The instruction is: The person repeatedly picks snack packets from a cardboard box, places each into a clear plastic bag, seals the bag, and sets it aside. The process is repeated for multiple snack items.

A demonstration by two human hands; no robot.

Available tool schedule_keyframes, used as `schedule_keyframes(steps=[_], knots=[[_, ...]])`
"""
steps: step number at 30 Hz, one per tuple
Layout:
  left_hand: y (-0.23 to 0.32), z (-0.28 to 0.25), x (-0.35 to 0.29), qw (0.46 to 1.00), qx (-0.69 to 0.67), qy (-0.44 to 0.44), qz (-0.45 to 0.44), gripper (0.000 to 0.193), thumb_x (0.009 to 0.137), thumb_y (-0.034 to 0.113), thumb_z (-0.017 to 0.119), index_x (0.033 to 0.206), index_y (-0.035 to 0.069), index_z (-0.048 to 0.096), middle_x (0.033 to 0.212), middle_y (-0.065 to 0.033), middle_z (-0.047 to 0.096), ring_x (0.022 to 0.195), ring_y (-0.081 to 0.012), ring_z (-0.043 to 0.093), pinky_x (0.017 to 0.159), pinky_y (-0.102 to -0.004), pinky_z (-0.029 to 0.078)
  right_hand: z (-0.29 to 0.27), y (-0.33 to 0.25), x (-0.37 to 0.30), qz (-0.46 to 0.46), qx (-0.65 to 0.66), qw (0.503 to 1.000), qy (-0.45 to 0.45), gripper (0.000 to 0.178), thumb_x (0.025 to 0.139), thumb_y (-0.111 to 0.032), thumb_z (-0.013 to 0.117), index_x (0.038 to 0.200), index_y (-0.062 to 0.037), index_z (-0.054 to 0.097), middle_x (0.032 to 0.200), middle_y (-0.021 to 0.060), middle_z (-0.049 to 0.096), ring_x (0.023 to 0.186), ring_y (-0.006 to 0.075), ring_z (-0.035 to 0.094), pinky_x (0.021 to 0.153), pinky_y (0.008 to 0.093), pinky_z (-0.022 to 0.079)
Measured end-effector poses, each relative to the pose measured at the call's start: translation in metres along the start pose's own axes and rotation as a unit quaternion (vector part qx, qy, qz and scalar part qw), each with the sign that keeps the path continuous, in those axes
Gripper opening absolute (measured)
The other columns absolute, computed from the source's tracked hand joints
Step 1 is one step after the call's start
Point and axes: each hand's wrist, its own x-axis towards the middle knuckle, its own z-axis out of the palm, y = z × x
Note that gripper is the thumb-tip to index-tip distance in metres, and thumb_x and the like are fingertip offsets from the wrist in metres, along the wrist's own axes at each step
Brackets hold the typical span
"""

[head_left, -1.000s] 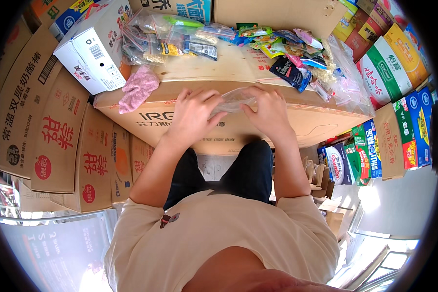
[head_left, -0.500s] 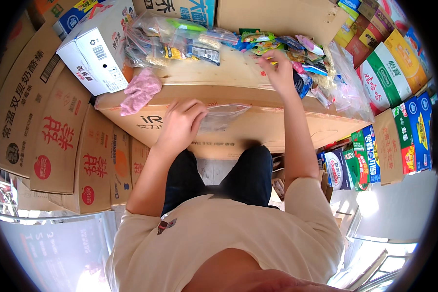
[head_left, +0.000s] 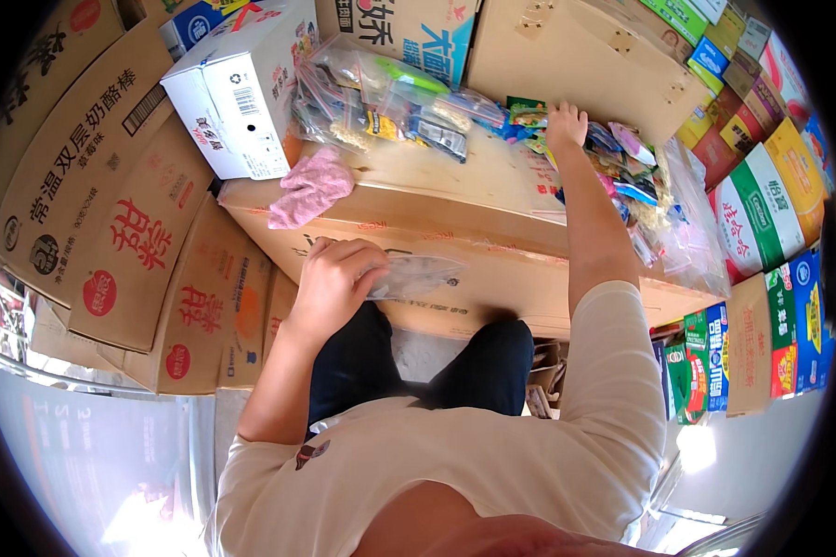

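Note:
My left hand (head_left: pixel 337 278) is closed on the edge of a clear zip bag (head_left: pixel 420 277), which hangs in front of the big carton's near side. The bag looks flat, with nothing visible inside. My right arm stretches forward over the carton top, and my right hand (head_left: pixel 567 127) is at the left end of a pile of small colourful snack packets (head_left: pixel 630 172). Its fingers are bent and slightly apart, over a green packet (head_left: pixel 527 112); no held item shows. Left of that pile lie filled clear zip bags (head_left: pixel 381 97) with packets inside.
A pink cloth (head_left: pixel 313 187) lies on the left front edge of the carton (head_left: pixel 418 176), beside a white box (head_left: pixel 235 107). More loose clear bags (head_left: pixel 697 223) are at the right end. Stacked brown cartons (head_left: pixel 149 223) flank the left; coloured boxes (head_left: pixel 762 213) flank the right.
My right hand has moved forward from above the carton top to the packets. My left hand still holds the bag, now lower against the carton front. The view has shifted.

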Motion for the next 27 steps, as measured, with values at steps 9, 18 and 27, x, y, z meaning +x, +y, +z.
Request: schedule_keyframes(steps=[9,18,27], knots=[[-0.012,0.002,-0.001,0.997,-0.061,0.004,-0.04,0.011,0.075,-0.003,0.071,0.083,0.003,0.066,0.089,-0.007,0.069,0.067,-0.0214,0.061,0.065,-0.0315,0.044,0.014,-0.001,0.008,-0.014,-0.017,0.999,0.032,0.026,0.092,-0.018,0.048,0.11,-0.0169,0.066,0.112,0.0024,0.065,0.114,0.0198,0.056,0.103,0.0429,0.032],[-0.014,0.021,0.017,0.979,-0.167,0.061,-0.1,0.012,0.079,-0.009,0.065,0.089,-0.003,0.064,0.085,-0.0117,0.066,0.07,-0.0195,0.062,0.064,-0.0287,0.049,-0.109,0.016,-0.018,-0.054,0.169,0.983,0.037,0.029,0.09,-0.025,0.061,0.115,-0.0103,0.062,0.112,0.0106,0.066,0.106,0.0301,0.062,0.093,0.0435,0.042],[0.002,0.032,0.039,0.972,-0.211,0.043,-0.098,0.009,0.081,-0.002,0.067,0.089,0.0,0.065,0.085,-0.0091,0.067,0.077,-0.0193,0.063,0.069,-0.0289,0.048,-0.252,0.037,-0.107,-0.251,0.584,0.771,-0.039,0.024,0.091,-0.017,0.06,0.107,0.0005,0.058,0.093,0.0138,0.064,0.083,0.0273,0.06,0.079,0.0341,0.048]])
